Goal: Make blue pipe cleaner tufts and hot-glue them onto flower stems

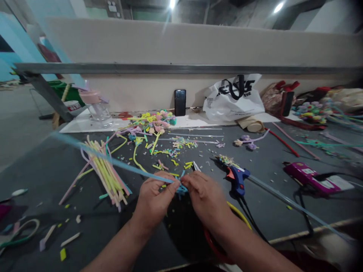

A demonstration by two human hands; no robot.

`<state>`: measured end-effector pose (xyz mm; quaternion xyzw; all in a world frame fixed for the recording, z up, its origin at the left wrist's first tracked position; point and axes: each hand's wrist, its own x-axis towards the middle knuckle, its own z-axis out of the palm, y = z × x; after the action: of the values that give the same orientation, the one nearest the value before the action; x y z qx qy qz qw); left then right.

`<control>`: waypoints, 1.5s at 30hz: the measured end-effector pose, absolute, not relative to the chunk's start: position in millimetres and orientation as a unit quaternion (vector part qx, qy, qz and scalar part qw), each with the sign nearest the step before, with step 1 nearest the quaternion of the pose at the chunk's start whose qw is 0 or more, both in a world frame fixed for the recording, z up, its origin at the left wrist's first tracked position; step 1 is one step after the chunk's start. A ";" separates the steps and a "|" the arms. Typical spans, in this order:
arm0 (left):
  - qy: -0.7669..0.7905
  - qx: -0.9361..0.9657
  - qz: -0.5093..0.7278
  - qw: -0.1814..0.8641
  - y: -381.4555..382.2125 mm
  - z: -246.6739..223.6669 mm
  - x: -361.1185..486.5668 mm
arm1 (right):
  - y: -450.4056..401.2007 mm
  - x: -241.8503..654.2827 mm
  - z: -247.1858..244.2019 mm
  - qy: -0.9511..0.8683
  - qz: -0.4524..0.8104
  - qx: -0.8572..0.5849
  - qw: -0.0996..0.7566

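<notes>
My left hand pinches the blue strip above the table, beside my right hand, whose grip I cannot tell. The strip seems light, bendable; better to hold near its end.

Blue strip blurred toward its far end, scissors partly hidden by the right hand, forearms cropped by bottom edge

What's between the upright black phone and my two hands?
In the head view, thin clear sticks and small multicoloured clippings lie between the phone and your left hand and right hand.
</notes>
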<state>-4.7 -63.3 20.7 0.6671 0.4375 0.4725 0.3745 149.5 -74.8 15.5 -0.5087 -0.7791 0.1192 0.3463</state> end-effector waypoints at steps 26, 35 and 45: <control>0.393 0.607 0.470 0.506 -61.5 19.1 -5.0 | -78.4 148.5 34.5 -0.463 0.605 -0.479 0.437; 0.383 0.684 0.463 0.413 -54.9 18.4 -2.9 | -53.3 160.7 5.1 -0.486 0.635 -0.477 0.364; 0.315 0.758 0.417 0.390 -59.1 11.1 2.0 | -62.1 170.5 5.4 -0.472 0.671 -0.454 0.346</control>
<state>2.0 -59.1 11.1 0.7581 0.3151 0.4167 0.3903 170.5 -62.1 5.4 -0.4544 -0.4720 0.6714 0.3463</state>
